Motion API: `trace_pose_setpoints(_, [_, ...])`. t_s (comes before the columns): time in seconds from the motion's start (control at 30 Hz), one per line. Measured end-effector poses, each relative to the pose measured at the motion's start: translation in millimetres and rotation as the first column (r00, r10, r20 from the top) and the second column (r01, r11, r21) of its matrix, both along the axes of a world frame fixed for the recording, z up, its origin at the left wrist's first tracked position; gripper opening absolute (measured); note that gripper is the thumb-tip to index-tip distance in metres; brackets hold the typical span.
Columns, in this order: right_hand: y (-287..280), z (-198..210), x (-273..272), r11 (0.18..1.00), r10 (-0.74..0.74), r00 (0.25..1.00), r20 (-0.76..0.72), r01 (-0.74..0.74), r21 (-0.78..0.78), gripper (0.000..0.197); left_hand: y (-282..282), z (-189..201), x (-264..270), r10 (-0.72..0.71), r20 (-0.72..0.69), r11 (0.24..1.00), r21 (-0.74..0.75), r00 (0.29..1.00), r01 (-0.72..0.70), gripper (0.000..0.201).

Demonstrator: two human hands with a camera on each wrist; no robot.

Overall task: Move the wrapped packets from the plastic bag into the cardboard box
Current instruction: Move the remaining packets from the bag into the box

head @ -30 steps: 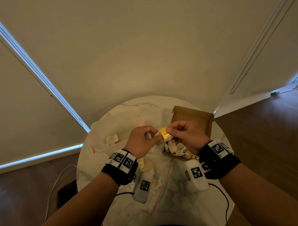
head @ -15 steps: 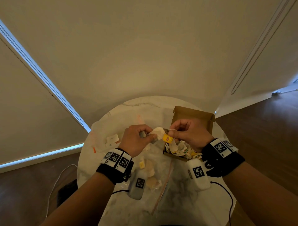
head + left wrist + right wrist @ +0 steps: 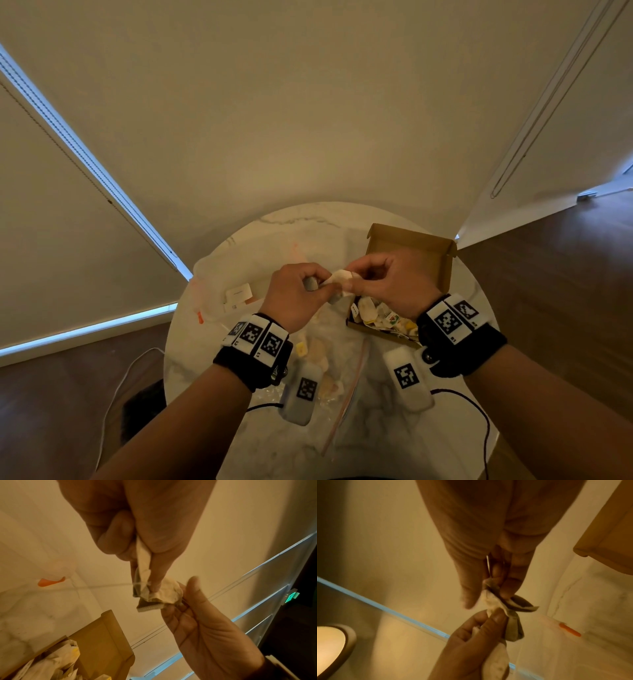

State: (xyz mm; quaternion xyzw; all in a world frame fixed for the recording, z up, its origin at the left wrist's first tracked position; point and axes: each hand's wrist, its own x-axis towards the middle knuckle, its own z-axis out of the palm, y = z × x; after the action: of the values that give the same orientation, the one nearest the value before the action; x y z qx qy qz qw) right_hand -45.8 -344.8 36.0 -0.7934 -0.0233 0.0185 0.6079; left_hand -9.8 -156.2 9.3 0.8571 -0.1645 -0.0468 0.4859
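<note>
Marble-patterned round white table [image 3: 394, 442] carries everything, ringed by dark wooden floor [image 3: 561, 291]. On its right far side sits the open brown cardboard box [image 3: 442, 270], lid flap standing up behind, with a heap of pale and yellow wrapped packets [image 3: 383, 317] inside. Toward the near middle lies the clear plastic bag with a pink zip strip [image 3: 346, 401], flat on the table, a few pale packets [image 3: 320, 354] showing through it. At the far left a second clear bag with an orange tab [image 3: 219, 294] rests on the tabletop. Above the table, between bag and box, both hands meet. Left hand [image 3: 296, 293] has thumb and fingers curled, pinching one end of a crumpled cream paper packet [image 3: 340, 281]. Right hand [image 3: 394, 281] pinches the other end between thumb and fingertips. That packet hangs in the air just beside the box's near-left corner, touching nothing but fingers.
</note>
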Motion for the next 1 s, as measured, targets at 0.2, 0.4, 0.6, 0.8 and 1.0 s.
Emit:
trace_pose_setpoints(0.2, [-31,-29,23,0.924,-0.049,0.999,-0.007,0.042,-0.380,0.011,2,-5,-1,0.086,-0.047,0.990,0.115,0.995,-0.080,0.014])
trace_pose_setpoints(0.4, [-87,-85,44,0.750,-0.107,0.962,-0.252,-0.088,-0.656,0.008,5,-19,-2,0.132,-0.278,0.979,0.188,0.951,-0.081,0.037])
trace_pose_setpoints(0.6, [-90,-120,51,0.634,-0.010,0.927,-0.375,-0.284,-0.720,0.015,1,-17,-9,0.109,-0.792,0.922,-0.146,0.601,-0.360,0.031])
trace_pose_setpoints(0.8, [-79,-133,58,0.703,-0.114,0.955,-0.274,-0.117,-0.702,0.018,3,-10,-16,0.039,-0.732,0.867,-0.314,0.680,-0.387,0.030])
trace_pose_setpoints(1.0, [0,-75,22,0.978,0.042,0.994,-0.105,-0.062,-0.200,0.014,1,-13,-13,0.083,-0.639,0.847,-0.359,0.764,-0.392,0.028])
